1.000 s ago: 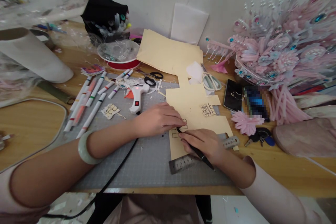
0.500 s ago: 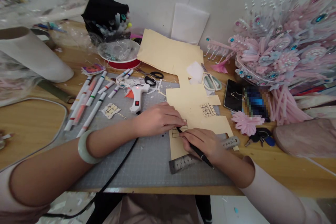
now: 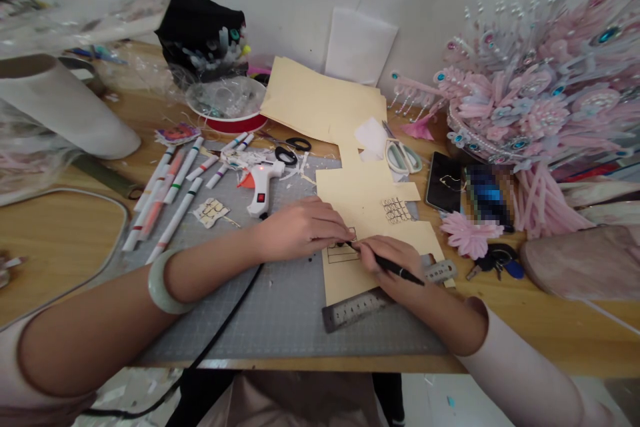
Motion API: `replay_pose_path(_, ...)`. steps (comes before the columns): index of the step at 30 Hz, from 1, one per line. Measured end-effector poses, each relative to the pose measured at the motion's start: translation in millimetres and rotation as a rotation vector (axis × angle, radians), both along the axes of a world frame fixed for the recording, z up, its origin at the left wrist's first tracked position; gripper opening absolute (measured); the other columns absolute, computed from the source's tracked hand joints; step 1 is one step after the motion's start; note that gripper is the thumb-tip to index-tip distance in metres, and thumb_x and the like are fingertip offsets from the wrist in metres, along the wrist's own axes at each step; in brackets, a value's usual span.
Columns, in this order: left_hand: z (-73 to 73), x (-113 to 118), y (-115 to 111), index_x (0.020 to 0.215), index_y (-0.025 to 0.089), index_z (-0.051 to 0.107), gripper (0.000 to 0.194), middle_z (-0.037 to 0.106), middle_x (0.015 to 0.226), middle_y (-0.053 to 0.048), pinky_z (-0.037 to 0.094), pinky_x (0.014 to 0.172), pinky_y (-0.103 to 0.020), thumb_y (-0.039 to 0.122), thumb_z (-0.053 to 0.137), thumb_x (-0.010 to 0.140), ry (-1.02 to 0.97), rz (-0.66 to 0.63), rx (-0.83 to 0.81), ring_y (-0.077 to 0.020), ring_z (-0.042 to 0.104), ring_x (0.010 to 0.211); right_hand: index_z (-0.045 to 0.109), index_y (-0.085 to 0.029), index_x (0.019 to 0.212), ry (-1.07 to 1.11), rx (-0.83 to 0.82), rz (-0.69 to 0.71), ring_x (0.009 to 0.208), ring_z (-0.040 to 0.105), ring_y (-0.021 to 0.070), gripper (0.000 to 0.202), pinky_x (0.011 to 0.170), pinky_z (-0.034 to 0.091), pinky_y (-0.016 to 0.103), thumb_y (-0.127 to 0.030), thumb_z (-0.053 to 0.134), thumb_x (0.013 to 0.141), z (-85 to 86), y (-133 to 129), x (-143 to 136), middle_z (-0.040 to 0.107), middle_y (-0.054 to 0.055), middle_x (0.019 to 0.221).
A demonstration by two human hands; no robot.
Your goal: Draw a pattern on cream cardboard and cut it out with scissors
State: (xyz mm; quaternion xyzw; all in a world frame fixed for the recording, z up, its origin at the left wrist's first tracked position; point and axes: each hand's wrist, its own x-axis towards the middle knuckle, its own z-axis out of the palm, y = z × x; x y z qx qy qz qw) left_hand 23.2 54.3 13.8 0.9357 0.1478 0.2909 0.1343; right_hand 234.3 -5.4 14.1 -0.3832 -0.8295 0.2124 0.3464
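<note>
My right hand (image 3: 393, 267) is closed round a black pen (image 3: 400, 270), its tip at a small box of ruled lines (image 3: 343, 255) drawn on the cream card (image 3: 345, 197). Beside the tip, my left hand (image 3: 306, 228) lies on the card with its fingers together and pointing right; what its fingertips hold, if anything, is hidden. Under my right hand a steel ruler (image 3: 355, 307) crosses the card's lower part, its middle covered. A scale-like pattern in black (image 3: 396, 211) shows on the card's right side.
A white glue gun (image 3: 263, 188) stands left of the card, its black cable passing under my left forearm. Markers (image 3: 173, 220) lie farther left. Scissors (image 3: 403, 157), a phone (image 3: 444, 181), keys (image 3: 497, 260) and pink ornaments (image 3: 540, 93) are at the right.
My right hand has shifted slightly right and up, and the pen now lies at a flatter angle, with its back end farther right. My left hand has barely moved.
</note>
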Motion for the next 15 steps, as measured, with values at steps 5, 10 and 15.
replay_pose_path(5,-0.8,-0.1,-0.7,0.098,0.02,0.066,0.024,0.071,0.094,-0.004,0.043,0.075,-0.028,0.024,0.043,0.093,0.012,0.011,-0.004,-0.0141,0.063,0.086,0.062,-0.019,0.073,0.037,-0.053,-0.075,0.059,0.061,0.0135,0.021,0.056,0.049,0.025,-0.02,0.046,0.087,-5.7,6.6,-3.7,0.065,0.003,0.065)
replay_pose_path(10,0.2,1.0,-0.3,0.098,0.02,0.066,0.022,0.071,0.093,-0.003,0.043,0.075,-0.027,0.023,0.044,0.093,-0.016,0.0,0.014,-0.014,0.062,0.085,0.062,-0.019,0.076,0.067,-0.079,-0.038,0.065,0.061,0.0137,0.019,0.062,0.05,0.026,-0.019,0.046,0.087,-5.6,7.0,-3.1,0.066,0.003,0.07)
replay_pose_path(15,0.7,1.2,0.5,0.097,0.017,0.065,0.02,0.071,0.093,-0.004,0.043,0.074,-0.027,0.021,0.046,0.092,-0.033,-0.013,0.022,-0.0145,0.062,0.084,0.06,-0.019,0.073,0.062,-0.044,-0.014,0.062,0.06,0.0123,0.018,0.06,0.05,0.024,-0.017,0.047,0.086,-7.8,5.2,-1.1,0.065,0.003,0.068)
